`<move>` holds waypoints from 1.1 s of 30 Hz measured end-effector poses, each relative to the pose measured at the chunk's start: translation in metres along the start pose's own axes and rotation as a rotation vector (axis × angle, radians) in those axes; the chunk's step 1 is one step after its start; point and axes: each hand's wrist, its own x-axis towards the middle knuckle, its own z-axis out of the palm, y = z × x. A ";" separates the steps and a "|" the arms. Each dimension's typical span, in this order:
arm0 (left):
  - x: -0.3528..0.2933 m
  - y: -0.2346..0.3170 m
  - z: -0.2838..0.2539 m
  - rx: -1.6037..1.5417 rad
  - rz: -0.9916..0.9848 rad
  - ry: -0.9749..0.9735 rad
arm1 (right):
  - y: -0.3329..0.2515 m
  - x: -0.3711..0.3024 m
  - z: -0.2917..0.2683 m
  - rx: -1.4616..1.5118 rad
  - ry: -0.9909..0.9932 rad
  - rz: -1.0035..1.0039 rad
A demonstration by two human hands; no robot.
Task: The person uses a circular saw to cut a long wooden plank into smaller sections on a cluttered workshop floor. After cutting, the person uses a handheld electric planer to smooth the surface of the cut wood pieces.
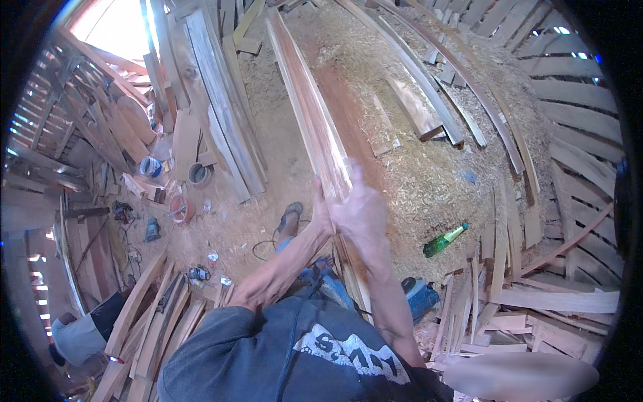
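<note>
A long wooden plank [305, 94], reddish down the middle with pale edges, runs from the far centre back toward my body. My left hand [323, 211] holds its left edge, with the fingers pointing forward along the wood. On the opposite edge, my right hand [360, 209] grips the plank close beside the left one; this hand is slightly blurred. Both hands' undersides are hidden. Behind my right forearm sits a blue power tool [420, 298], partly covered. The plank's near end passes between my arms.
Wood shavings [415, 194] cover the ground at right, where a green bottle [445, 240] lies. Long boards [218, 114] stand at left near a grey bucket [199, 175] and a reddish bucket [179, 209]. Another person [84, 338] is at the lower left. A dark cable [261, 249] lies by my foot.
</note>
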 end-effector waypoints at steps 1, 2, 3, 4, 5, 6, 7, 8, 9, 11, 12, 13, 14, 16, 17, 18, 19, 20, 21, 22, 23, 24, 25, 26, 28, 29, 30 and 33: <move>-0.002 -0.003 0.020 -0.012 -0.016 -0.005 | 0.006 -0.015 -0.022 0.341 0.103 -0.075; -0.005 0.003 0.047 -0.009 -0.030 -0.012 | 0.019 -0.029 -0.043 0.694 0.213 -0.161; -0.004 0.014 0.072 0.000 -0.040 -0.019 | 0.025 -0.048 -0.063 0.765 0.284 -0.165; -0.005 0.026 0.095 0.012 -0.053 -0.041 | 0.036 -0.072 -0.077 0.835 0.348 -0.162; -0.002 0.038 0.119 0.015 -0.071 -0.069 | 0.059 -0.093 -0.080 0.820 0.418 -0.076; 0.004 0.051 0.145 0.020 -0.075 -0.099 | 0.088 -0.109 -0.076 0.810 0.481 -0.001; 0.010 0.067 0.170 0.060 -0.050 -0.101 | 0.119 -0.123 -0.067 0.815 0.518 0.084; 0.017 0.076 0.194 0.092 -0.039 -0.108 | 0.156 -0.142 -0.056 0.810 0.565 0.178; 0.019 0.085 0.214 0.111 -0.060 -0.125 | 0.199 -0.163 -0.040 0.790 0.612 0.270; 0.031 0.100 0.249 0.068 -0.102 -0.148 | 0.283 -0.207 -0.004 0.789 0.708 0.433; 0.034 0.105 0.258 0.070 -0.097 -0.139 | 0.310 -0.231 0.012 0.803 0.734 0.513; 0.032 0.112 0.264 0.077 -0.082 -0.121 | 0.311 -0.248 0.016 0.805 0.716 0.605; 0.032 0.116 0.269 0.080 -0.073 -0.106 | 0.311 -0.264 0.017 0.798 0.703 0.698; 0.032 0.114 0.271 0.080 -0.068 -0.090 | 0.323 -0.290 0.030 0.762 0.750 0.773; 0.032 0.112 0.273 0.113 -0.034 -0.066 | 0.329 -0.299 0.039 0.751 0.771 0.807; 0.033 0.109 0.275 0.141 -0.009 -0.044 | 0.353 -0.309 0.053 0.716 0.705 0.830; 0.034 0.104 0.278 0.139 -0.019 -0.054 | 0.393 -0.321 0.070 0.673 0.645 0.857; 0.033 0.103 0.277 0.139 -0.019 -0.054 | 0.398 -0.321 0.070 0.633 0.572 0.883; 0.033 0.102 0.275 0.139 -0.020 -0.054 | 0.402 -0.319 0.074 0.640 0.527 0.948; 0.031 0.107 0.272 0.166 0.004 -0.026 | 0.359 -0.296 0.062 0.653 0.459 1.010; 0.031 0.108 0.270 0.183 0.016 -0.006 | 0.336 -0.287 0.050 0.654 0.406 1.076; 0.033 0.106 0.272 0.199 0.016 0.003 | 0.350 -0.290 0.059 0.529 0.447 0.981; 0.035 0.103 0.273 0.189 0.002 -0.025 | 0.371 -0.289 0.077 0.406 0.484 0.885; 0.036 0.103 0.271 0.184 -0.002 -0.048 | 0.376 -0.285 0.084 0.289 0.507 0.781; 0.041 0.103 0.259 0.156 -0.009 -0.075 | 0.370 -0.268 0.088 0.965 0.538 0.963; 0.041 0.099 0.247 0.127 -0.018 -0.080 | 0.363 -0.263 0.084 1.302 0.542 1.042; 0.041 0.094 0.235 0.098 -0.027 -0.086 | 0.374 -0.260 0.085 1.472 0.528 1.020; 0.017 0.046 0.185 0.191 0.004 0.020 | 0.401 -0.256 0.089 1.679 0.557 1.104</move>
